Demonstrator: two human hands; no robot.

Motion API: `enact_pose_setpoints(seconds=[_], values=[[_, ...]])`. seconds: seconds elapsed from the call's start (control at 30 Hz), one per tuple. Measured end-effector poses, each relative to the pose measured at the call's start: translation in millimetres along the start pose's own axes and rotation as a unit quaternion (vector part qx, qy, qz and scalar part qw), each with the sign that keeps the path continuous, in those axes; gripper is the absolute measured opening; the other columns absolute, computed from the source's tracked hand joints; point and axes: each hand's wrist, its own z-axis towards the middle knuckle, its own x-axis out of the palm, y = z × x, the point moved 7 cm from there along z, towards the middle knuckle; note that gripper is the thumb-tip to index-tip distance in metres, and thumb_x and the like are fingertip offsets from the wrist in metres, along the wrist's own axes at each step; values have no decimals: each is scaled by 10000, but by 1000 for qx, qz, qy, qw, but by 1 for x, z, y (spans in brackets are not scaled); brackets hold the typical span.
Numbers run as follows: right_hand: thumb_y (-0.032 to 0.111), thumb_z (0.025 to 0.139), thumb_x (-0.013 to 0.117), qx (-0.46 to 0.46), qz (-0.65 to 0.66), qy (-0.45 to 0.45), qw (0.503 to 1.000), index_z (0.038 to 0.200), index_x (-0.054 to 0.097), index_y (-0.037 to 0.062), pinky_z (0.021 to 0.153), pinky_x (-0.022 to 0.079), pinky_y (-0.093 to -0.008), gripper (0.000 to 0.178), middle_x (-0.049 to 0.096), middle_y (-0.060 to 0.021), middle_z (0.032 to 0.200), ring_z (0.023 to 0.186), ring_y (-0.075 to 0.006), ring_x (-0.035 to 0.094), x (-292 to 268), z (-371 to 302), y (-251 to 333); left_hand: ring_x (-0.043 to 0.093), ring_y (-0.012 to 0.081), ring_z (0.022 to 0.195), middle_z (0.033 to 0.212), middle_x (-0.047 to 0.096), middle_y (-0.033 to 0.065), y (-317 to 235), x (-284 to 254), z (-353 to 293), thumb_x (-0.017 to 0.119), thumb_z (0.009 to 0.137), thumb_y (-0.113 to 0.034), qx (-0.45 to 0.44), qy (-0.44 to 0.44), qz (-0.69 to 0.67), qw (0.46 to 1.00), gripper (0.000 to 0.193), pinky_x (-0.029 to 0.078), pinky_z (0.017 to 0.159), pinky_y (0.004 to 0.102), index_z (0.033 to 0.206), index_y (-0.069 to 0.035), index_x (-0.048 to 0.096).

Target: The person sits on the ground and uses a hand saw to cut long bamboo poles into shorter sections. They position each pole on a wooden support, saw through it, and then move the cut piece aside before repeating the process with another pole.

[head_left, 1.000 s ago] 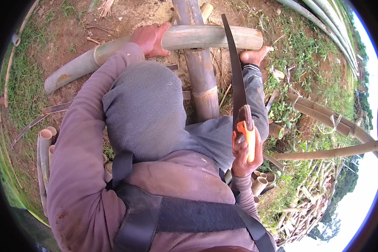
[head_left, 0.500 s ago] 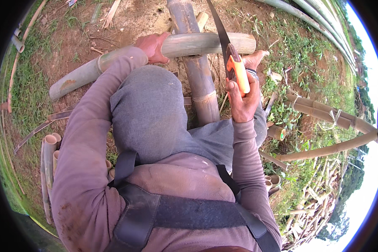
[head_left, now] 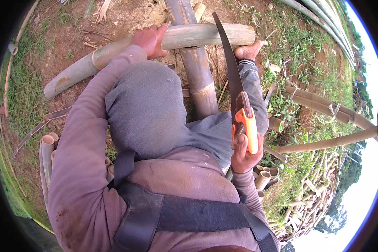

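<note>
A thick green bamboo pole [head_left: 73, 77] lies crosswise over a darker bamboo log [head_left: 197, 71]. My left hand [head_left: 151, 40] is wrapped over the green pole, just left of where the two cross. In my right hand [head_left: 246, 154] is a hand saw [head_left: 232, 69], gripped by its orange handle. Its long dark blade points away from me, with the tip over the green pole right of the crossing. Whether the teeth touch the bamboo I cannot tell. My bare foot [head_left: 250, 50] rests near the pole's right end.
Cut bamboo tubes [head_left: 49, 145] stand at the left, and more tubes [head_left: 262, 179] lie beside my right forearm. A tied bamboo frame [head_left: 319, 108] stands on the right. Beyond it is a heap of bamboo scraps [head_left: 311, 206]. Long poles [head_left: 319, 21] lie at the far right.
My right hand has pulled the saw back toward me and slightly right, so more of the blade shows on my side of the pole. My left hand keeps its hold, slightly farther away.
</note>
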Motion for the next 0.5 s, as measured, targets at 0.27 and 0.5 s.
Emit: enact_pose_setpoints(seconds=[0.27,0.5], values=[[140,1001,778,-42,51,-43,997,1062,677,-20,683,540,-338,198,733,-138,878,701,-174,666,107,156,-18,670,358,1247,1370,647,160,-7,1,7,851,813,-511,33,-38,-7,999,985,539,1074,490,1617,-143,417],[130,997,786,59,78,-21,995,1076,691,-16,696,546,-300,191,734,-68,838,737,-99,662,61,75,-10,687,370,1218,1333,661,167,5,0,7,861,806,-498,11,-35,-11,999,990,548,1049,513,1612,-150,404]])
